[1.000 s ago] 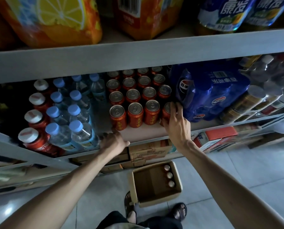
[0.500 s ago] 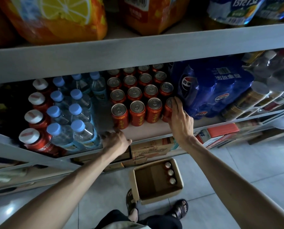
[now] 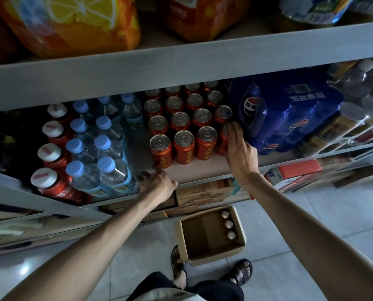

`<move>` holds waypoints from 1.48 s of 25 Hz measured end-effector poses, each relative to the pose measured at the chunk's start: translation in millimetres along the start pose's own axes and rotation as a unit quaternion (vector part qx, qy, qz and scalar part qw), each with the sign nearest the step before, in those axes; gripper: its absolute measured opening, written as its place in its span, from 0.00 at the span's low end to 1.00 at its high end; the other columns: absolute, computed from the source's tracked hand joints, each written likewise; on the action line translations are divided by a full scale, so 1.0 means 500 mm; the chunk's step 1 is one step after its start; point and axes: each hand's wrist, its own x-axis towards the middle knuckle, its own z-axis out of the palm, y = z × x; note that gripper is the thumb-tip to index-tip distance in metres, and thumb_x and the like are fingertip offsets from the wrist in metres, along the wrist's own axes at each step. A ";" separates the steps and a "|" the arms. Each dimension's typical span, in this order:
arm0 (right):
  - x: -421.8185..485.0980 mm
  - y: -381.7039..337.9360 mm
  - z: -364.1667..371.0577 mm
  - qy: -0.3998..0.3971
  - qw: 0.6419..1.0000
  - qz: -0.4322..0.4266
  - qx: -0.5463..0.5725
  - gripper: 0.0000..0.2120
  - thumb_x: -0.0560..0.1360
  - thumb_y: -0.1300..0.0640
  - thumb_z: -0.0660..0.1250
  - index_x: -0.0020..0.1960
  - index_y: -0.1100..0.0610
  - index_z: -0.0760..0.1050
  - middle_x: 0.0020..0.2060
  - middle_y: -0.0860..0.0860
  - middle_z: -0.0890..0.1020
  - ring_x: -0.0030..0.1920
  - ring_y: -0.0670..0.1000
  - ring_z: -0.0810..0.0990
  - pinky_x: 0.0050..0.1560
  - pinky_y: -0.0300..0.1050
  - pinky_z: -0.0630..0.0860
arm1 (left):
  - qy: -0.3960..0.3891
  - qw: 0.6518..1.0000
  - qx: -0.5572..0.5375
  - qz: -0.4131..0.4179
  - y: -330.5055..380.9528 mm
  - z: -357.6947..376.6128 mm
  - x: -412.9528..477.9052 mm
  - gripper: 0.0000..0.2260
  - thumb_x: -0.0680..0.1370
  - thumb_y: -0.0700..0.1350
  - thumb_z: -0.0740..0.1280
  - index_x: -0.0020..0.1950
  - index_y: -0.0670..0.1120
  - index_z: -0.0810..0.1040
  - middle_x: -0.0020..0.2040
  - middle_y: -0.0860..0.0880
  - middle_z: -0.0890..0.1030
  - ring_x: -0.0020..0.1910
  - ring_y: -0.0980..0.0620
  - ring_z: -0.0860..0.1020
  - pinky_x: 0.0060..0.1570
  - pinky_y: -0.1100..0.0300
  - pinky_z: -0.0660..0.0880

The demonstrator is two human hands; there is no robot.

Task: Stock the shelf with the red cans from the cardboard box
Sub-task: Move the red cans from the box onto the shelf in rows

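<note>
Three red cans [image 3: 228,224] sit in one cardboard box [image 3: 211,253] at 6 o'clock. The front row on the shelf [image 3: 198,170] has four cans [image 3: 183,146]. Two hands show, and two sandals [image 3: 242,271].

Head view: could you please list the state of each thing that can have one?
Cardboard box: open on the floor, three cans left.
Front-row cans: upright on the shelf.
Right hand: grip around the rightmost front can.
Left hand: resting on the shelf edge, holding nothing.
</note>
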 end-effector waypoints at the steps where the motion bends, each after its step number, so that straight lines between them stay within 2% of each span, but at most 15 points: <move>1: 0.000 0.000 0.000 0.001 1.000 0.000 -0.001 0.33 0.75 0.68 0.65 0.78 0.62 0.58 0.77 0.57 0.63 0.51 0.64 0.83 0.43 0.59 0.81 | 0.001 1.000 -0.003 0.000 0.001 -0.001 -0.002 0.41 0.77 0.63 0.62 0.76 0.33 0.52 0.71 0.31 0.67 0.72 0.31 0.64 0.69 0.40 0.65; 5: 0.000 0.001 0.003 0.021 1.000 0.000 0.002 0.33 0.73 0.69 0.67 0.76 0.63 0.61 0.74 0.58 0.67 0.47 0.65 0.84 0.39 0.58 0.82 | 0.015 1.000 0.009 0.008 0.005 -0.005 -0.009 0.41 0.78 0.62 0.61 0.76 0.32 0.52 0.71 0.30 0.67 0.72 0.32 0.65 0.68 0.41 0.65; 11: -0.003 0.002 0.007 0.019 1.000 -0.005 -0.016 0.36 0.73 0.67 0.69 0.78 0.61 0.58 0.77 0.55 0.62 0.47 0.65 0.83 0.38 0.57 0.81 | 0.016 0.999 0.039 0.009 0.001 0.010 -0.010 0.40 0.79 0.62 0.58 0.76 0.31 0.52 0.71 0.26 0.63 0.71 0.29 0.63 0.68 0.39 0.64; 13: -0.022 0.004 -0.001 0.028 0.999 -0.028 -0.020 0.39 0.72 0.64 0.72 0.78 0.59 0.58 0.77 0.55 0.62 0.47 0.63 0.83 0.36 0.56 0.82 | 0.041 0.995 0.082 0.047 -0.010 0.023 -0.029 0.36 0.81 0.59 0.56 0.75 0.30 0.55 0.68 0.24 0.66 0.68 0.28 0.68 0.62 0.41 0.71; 15: -0.061 0.017 -0.013 0.037 0.998 -0.043 -0.020 0.40 0.69 0.62 0.75 0.76 0.57 0.60 0.73 0.54 0.65 0.45 0.60 0.83 0.34 0.52 0.81 | 0.087 0.978 0.158 0.100 -0.014 0.032 -0.056 0.31 0.81 0.57 0.57 0.71 0.31 0.66 0.60 0.27 0.75 0.59 0.33 0.77 0.50 0.46 0.79; 17: -0.116 0.038 -0.022 0.027 0.997 -0.073 0.003 0.34 0.69 0.60 0.75 0.72 0.59 0.66 0.67 0.55 0.70 0.43 0.58 0.83 0.35 0.49 0.81 | 0.129 0.967 0.161 0.150 -0.003 0.031 -0.087 0.21 0.79 0.55 0.61 0.60 0.39 0.76 0.50 0.37 0.81 0.47 0.43 0.81 0.40 0.53 0.77; 18: -0.146 0.053 -0.026 0.015 0.995 -0.096 0.022 0.29 0.71 0.60 0.74 0.69 0.59 0.68 0.63 0.55 0.74 0.42 0.57 0.83 0.35 0.49 0.81 | 0.148 0.961 0.145 0.183 0.011 0.028 -0.103 0.16 0.78 0.54 0.63 0.55 0.42 0.78 0.47 0.41 0.82 0.44 0.46 0.81 0.39 0.54 0.76; 21: -0.217 0.101 -0.035 -0.034 0.990 -0.128 0.046 0.17 0.74 0.60 0.71 0.62 0.60 0.76 0.55 0.55 0.81 0.42 0.57 0.85 0.37 0.51 0.84 | 0.162 0.935 0.100 0.299 0.082 0.016 -0.128 0.12 0.73 0.50 0.68 0.55 0.47 0.78 0.48 0.47 0.84 0.46 0.48 0.83 0.41 0.55 0.78; 24: -0.286 0.155 -0.034 -0.103 0.991 -0.057 0.066 0.13 0.75 0.60 0.69 0.60 0.59 0.79 0.54 0.56 0.84 0.47 0.59 0.85 0.40 0.52 0.83 | 0.070 0.934 0.054 0.346 0.177 0.047 -0.135 0.12 0.76 0.48 0.66 0.58 0.49 0.76 0.51 0.47 0.84 0.49 0.46 0.82 0.42 0.54 0.78; 26: -0.339 0.191 -0.018 -0.147 0.985 0.014 0.085 0.13 0.75 0.60 0.67 0.59 0.54 0.79 0.53 0.55 0.84 0.47 0.59 0.84 0.39 0.49 0.80 | -0.024 0.945 0.021 0.325 0.235 0.099 -0.130 0.12 0.77 0.47 0.65 0.59 0.47 0.77 0.53 0.44 0.84 0.52 0.43 0.81 0.44 0.57 0.76; 27: -0.364 0.211 -0.005 -0.168 0.980 0.052 0.095 0.13 0.74 0.59 0.66 0.58 0.52 0.79 0.52 0.54 0.84 0.47 0.59 0.84 0.39 0.45 0.78 | -0.065 0.949 0.009 0.309 0.262 0.130 -0.124 0.12 0.78 0.47 0.65 0.60 0.46 0.78 0.54 0.43 0.83 0.55 0.42 0.80 0.48 0.57 0.75; 28: -0.392 0.232 0.014 -0.187 0.972 0.092 0.109 0.13 0.73 0.59 0.67 0.57 0.50 0.79 0.50 0.53 0.84 0.47 0.57 0.84 0.39 0.41 0.73 | -0.097 0.951 0.002 0.294 0.286 0.165 -0.115 0.13 0.78 0.47 0.65 0.61 0.45 0.78 0.56 0.42 0.83 0.57 0.43 0.79 0.53 0.58 0.74; 30: -0.438 0.276 0.060 -0.231 0.952 0.154 0.131 0.11 0.74 0.57 0.68 0.55 0.49 0.79 0.45 0.53 0.83 0.46 0.57 0.83 0.38 0.40 0.68 | -0.143 0.950 -0.006 0.277 0.319 0.233 -0.089 0.15 0.77 0.48 0.67 0.62 0.45 0.78 0.57 0.43 0.82 0.59 0.44 0.78 0.56 0.58 0.73; 33: -0.526 0.350 0.172 -0.283 0.910 0.254 0.166 0.07 0.73 0.54 0.68 0.52 0.48 0.79 0.42 0.53 0.81 0.44 0.57 0.81 0.38 0.44 0.74 | -0.187 0.944 0.008 0.271 0.369 0.382 -0.028 0.17 0.77 0.48 0.68 0.63 0.44 0.76 0.58 0.44 0.82 0.60 0.45 0.77 0.56 0.58 0.71; 37: -0.636 0.442 0.413 -0.323 0.881 0.299 0.172 0.10 0.71 0.53 0.67 0.52 0.49 0.78 0.46 0.52 0.82 0.46 0.58 0.81 0.45 0.50 0.80 | -0.207 0.944 0.024 0.255 0.412 0.655 0.099 0.22 0.77 0.47 0.67 0.70 0.45 0.70 0.65 0.43 0.77 0.64 0.44 0.75 0.59 0.57 0.70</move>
